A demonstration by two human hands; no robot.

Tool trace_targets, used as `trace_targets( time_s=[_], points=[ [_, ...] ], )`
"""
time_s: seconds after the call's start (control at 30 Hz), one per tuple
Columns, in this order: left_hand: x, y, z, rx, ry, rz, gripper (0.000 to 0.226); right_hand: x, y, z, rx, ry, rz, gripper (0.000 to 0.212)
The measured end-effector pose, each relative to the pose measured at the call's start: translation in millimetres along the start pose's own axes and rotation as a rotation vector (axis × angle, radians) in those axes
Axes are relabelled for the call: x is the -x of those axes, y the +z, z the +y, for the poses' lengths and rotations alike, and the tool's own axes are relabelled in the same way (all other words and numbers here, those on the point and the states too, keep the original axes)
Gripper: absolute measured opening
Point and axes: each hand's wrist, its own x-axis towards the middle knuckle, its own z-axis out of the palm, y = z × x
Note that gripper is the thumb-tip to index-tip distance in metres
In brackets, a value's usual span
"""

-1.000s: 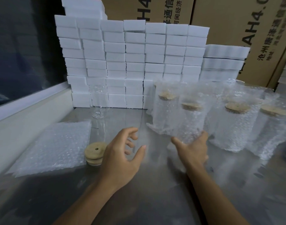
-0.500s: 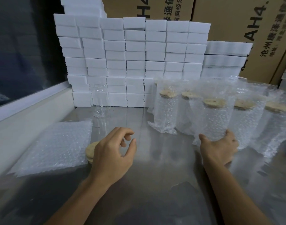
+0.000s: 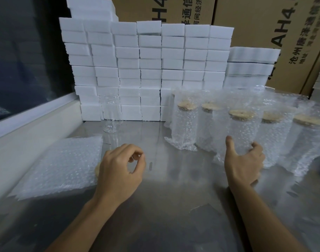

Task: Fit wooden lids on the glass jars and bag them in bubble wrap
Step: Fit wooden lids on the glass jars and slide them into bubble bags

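Steel bench (image 3: 173,206). Right hand (image 3: 243,164) grips bagged jar (image 3: 242,131) at its base, setting it in the row. Left hand (image 3: 119,171) loosely curled, empty. Next, judged: fetch bare jar (image 3: 111,113), then lids (image 3: 97,169).

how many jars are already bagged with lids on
5 in a row at right: far-left, next, one the right hand holds, then and. More may be hidden offscreen.

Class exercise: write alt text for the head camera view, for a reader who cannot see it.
A person's right hand grips a lidded, bubble-wrapped jar in a row of wrapped jars on a steel table. The left hand hovers empty beside bubble-wrap bags; a bare jar stands before stacked white foam blocks.
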Motion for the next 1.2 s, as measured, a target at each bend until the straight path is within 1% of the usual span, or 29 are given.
trace_targets(
  time_s=[0.2,0.3,0.4,0.47,0.53,0.57,0.67,0.73,0.8,0.9,1.07,1.13,1.2],
  points=[
    [-0.4,-0.6,-0.9,0.009,-0.012,-0.004,0.005,0.2,1.7,-1.7,0.010,0.043,-0.017,0.083],
    [-0.7,-0.9,-1.7,0.011,-0.029,-0.022,0.010,-0.1,0.5,-3.0,-0.014,0.082,0.013,0.081],
    [-2.5,-1.6,-2.5,-0.007,-0.046,-0.020,0.006,0.6,-1.2,-4.5,-0.066,0.089,0.030,0.077],
    [-3.6,-3.2,-4.0,-0.069,-0.013,-0.031,0.004,1.6,-2.0,-4.7,-0.102,0.080,0.043,0.072],
    [-2.8,-3.4,-8.2,-0.205,0.032,-0.079,0.004,3.8,-2.4,-4.8,-0.112,0.065,0.041,0.070],
    [-2.1,-3.1,-11.2,-0.278,0.018,-0.119,0.008,5.0,-2.5,-4.8,-0.111,0.059,0.038,0.069],
    [0.3,-1.7,-18.2,-0.465,-0.162,-0.328,0.032,7.3,-1.8,-5.7,-0.117,0.056,0.034,0.069],
    [1.9,-1.1,-25.1,-0.537,-0.238,-0.411,0.042,7.8,-1.3,-6.1,-0.126,0.053,0.029,0.069],
    [3.0,-0.7,-30.3,-0.562,-0.270,-0.429,0.045,8.7,-1.8,-6.6,-0.138,0.046,0.033,0.069],
    [4.1,0.8,-33.8,-0.579,-0.297,-0.414,0.044,12.4,-2.5,-8.7,-0.137,0.007,0.059,0.071],
    [6.2,3.3,-39.2,-0.603,-0.297,-0.418,0.042,18.3,-2.3,-11.0,-0.147,-0.048,0.106,0.071],
    [6.3,4.3,-40.1,-0.599,-0.305,-0.424,0.043,20.8,-3.1,-11.8,-0.162,-0.063,0.129,0.067],
    [7.1,4.6,-41.6,-0.593,-0.319,-0.423,0.042,25.4,-3.2,-13.3,-0.192,-0.139,0.116,0.051]
  ],
)
